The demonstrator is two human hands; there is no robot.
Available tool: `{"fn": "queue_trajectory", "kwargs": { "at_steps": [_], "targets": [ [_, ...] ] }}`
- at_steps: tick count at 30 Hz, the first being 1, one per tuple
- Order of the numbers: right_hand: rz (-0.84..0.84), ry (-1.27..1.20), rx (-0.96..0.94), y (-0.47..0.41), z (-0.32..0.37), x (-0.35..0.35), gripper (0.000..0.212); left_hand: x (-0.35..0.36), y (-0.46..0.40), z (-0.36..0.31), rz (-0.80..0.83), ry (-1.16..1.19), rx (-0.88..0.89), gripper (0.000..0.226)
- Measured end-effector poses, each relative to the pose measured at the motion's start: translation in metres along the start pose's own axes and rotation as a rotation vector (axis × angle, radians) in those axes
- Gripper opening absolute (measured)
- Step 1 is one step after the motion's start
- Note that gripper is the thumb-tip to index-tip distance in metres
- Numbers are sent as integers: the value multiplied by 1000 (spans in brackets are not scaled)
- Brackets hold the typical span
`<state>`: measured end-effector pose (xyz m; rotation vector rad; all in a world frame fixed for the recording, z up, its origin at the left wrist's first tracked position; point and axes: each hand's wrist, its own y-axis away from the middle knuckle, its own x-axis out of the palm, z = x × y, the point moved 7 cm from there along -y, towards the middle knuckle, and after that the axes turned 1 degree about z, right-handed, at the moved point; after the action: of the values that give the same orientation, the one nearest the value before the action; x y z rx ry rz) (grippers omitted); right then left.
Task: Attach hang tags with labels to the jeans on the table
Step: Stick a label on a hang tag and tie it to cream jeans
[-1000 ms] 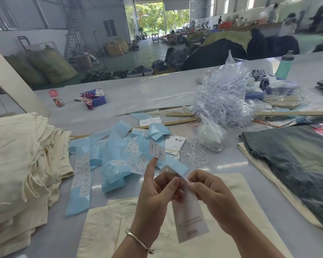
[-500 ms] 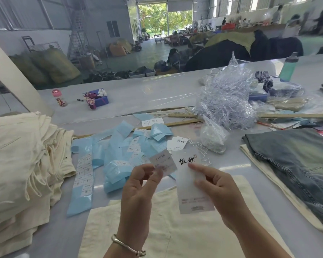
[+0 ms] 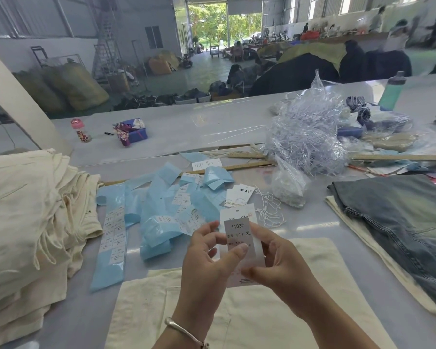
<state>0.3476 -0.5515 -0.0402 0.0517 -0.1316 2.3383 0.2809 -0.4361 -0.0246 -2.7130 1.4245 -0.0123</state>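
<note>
free: bare table (image 3: 310, 230) ahead-right | blocked: backing strips (image 3: 161, 212) left, strings (image 3: 269, 210) ahead, possibly loose

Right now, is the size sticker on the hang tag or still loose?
On. The sticker lies flat on the hang tag; the left thumb presses it.

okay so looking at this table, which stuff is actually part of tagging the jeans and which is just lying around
Job: hang tag in both hands, left hand, right hand; size label; blue label strips; strings; cream jeans.
Lying about: bottle, pink jar, plastic bag.
</note>
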Motion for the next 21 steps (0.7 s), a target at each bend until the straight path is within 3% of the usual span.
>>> {"fn": "queue_trajectory", "kwargs": {
  "at_steps": [13, 21],
  "targets": [
    [-19, -70, -15, 4, 0, 2, 81, 2, 3, -4, -48, -280, 197, 22],
    [-58, -188, -26, 6, 1, 2, 84, 10, 8, 3, -16, -150, 214, 31]
  ]
}}
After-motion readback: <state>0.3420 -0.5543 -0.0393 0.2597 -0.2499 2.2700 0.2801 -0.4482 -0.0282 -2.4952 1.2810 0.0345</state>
